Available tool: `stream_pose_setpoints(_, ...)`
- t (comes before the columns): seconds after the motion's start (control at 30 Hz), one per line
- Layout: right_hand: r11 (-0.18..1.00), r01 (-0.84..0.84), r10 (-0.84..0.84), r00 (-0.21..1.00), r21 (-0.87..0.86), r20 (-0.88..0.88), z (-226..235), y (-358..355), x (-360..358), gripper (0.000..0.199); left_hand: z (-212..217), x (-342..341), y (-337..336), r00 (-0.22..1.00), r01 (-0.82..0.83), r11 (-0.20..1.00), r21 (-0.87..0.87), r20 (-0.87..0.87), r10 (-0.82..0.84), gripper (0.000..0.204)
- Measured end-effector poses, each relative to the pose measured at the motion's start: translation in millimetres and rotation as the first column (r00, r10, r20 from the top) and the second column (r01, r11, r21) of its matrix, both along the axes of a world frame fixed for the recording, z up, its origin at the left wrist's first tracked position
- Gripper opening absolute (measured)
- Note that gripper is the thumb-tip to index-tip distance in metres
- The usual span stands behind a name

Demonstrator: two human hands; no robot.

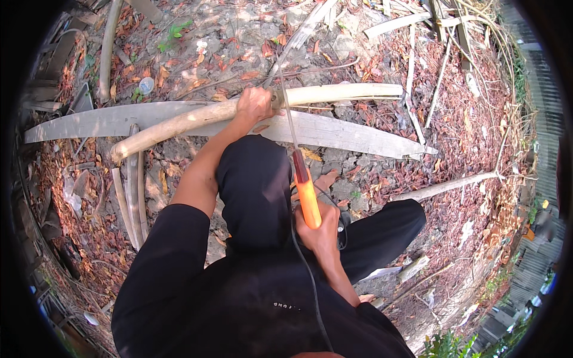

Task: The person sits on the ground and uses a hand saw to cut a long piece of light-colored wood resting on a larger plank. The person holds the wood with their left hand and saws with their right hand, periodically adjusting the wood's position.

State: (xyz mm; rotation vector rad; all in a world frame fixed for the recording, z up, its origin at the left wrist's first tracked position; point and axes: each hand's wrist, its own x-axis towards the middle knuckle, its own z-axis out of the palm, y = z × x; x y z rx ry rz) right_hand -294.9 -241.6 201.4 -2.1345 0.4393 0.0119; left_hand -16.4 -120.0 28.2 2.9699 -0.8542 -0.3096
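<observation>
A pale peeled branch (pixel 191 121) lies crosswise before me, over a long grey plank (pixel 352 136). My left hand (pixel 256 102) is closed around the branch near its middle. In my right hand (pixel 322 231) is the orange handle of a handsaw (pixel 307 197), gripped in closed fingers. Its thin blade, seen edge-on, runs forward and crosses the branch just right of my left hand. Whether the teeth have cut into the wood cannot be made out. My bent left knee rises close behind the plank.
Dry leaves and cracked soil (pixel 233 36) cover the ground. Loose sticks (pixel 132 191) stand near my left arm, and another stick (pixel 444 186) lies at the right. Scrap boards (pixel 397 25) are at the far right. A corrugated sheet (pixel 546 137) borders the right side.
</observation>
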Motion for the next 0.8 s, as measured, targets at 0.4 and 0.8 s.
stream_pose_setpoints(0.4,0.999,0.005,-0.004,1.0,0.043,-0.017,-2.0,-12.0,-28.1,0.015,-0.6,1.5,6.7,0.999,-0.032,0.999,-0.013,-0.038,0.032,0.087)
stream_pose_setpoints(0.8,0.997,0.036,-0.038,0.998,0.067,0.041,-8.8,-12.1,-14.0,0.015,-0.7,2.3,5.3,0.998,-0.039,0.999,0.016,-0.057,0.04,0.085)
